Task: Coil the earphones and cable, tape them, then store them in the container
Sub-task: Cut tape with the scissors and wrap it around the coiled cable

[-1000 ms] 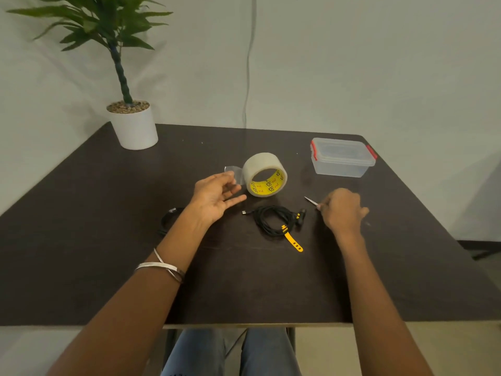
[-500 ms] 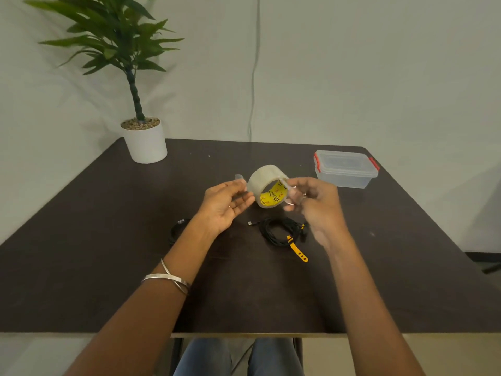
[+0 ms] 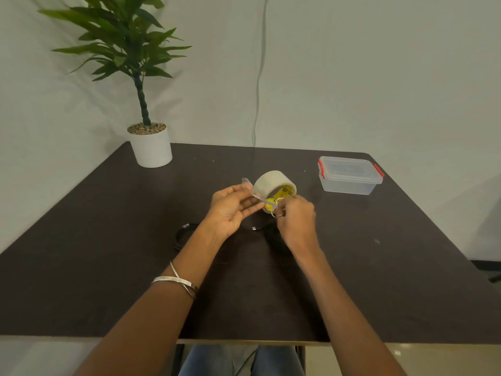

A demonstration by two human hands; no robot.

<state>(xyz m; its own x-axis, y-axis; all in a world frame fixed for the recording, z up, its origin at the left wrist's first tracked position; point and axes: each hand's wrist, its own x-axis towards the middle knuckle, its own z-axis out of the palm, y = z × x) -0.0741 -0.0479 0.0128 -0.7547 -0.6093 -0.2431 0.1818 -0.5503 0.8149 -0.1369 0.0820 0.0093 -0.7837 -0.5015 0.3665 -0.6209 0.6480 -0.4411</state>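
A roll of clear tape (image 3: pixel 272 185) with a yellow core is at the table's middle. My left hand (image 3: pixel 230 210) pinches the tape's loose end, which is pulled out to the left. My right hand (image 3: pixel 295 221) grips small metal scissors (image 3: pixel 277 210) right at the strip, beside the roll. Partly hidden under my right hand lies a coiled black cable (image 3: pixel 271 237) on the table. A second black coil, the earphones (image 3: pixel 182 234), lies left of my left forearm. The clear container (image 3: pixel 349 176), with a closed lid and red clips, stands at the back right.
A potted plant in a white pot (image 3: pixel 150 149) stands at the back left corner of the dark table (image 3: pixel 379 280). A thin cord hangs down the wall behind. My knees show below the table's front edge.
My right hand came up from the table with the scissors to the tape roll. My left hand closed on the tape's loose end and drew it out. The view tilted upward.
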